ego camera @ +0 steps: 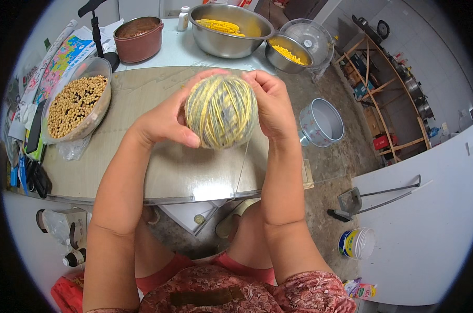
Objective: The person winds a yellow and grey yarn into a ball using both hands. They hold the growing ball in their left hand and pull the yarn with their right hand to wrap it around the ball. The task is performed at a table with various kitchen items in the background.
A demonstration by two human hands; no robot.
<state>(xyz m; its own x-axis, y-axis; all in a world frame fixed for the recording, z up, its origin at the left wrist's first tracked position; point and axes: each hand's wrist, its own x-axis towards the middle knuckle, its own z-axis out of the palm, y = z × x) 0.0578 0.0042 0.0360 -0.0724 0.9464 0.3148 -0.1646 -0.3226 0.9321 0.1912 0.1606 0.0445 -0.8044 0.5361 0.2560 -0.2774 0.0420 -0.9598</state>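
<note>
A large ball of yellow and grey-green yarn [221, 111] is held up over the table. My left hand [168, 113] cups its left side, with the thumb at the lower front. On the other side, my right hand [273, 101] has its fingers pinched together at the ball's upper right edge; whether it grips the ball or a strand there, I cannot tell. From the ball's lower right a single yarn strand [243, 166] runs down past the table's front edge. Down near my feet, a much smaller yarn ball [199, 219] lies on a white surface.
On the table [173, 172] stand a plastic tub of beans [78, 105], a reddish-brown pot [138, 41] and a steel basin with corn cobs [232, 41]. A smaller steel bowl [289, 54] holds corn kernels. To the right are a round tin [321, 122], a dustpan [350, 200] and a bucket [357, 243].
</note>
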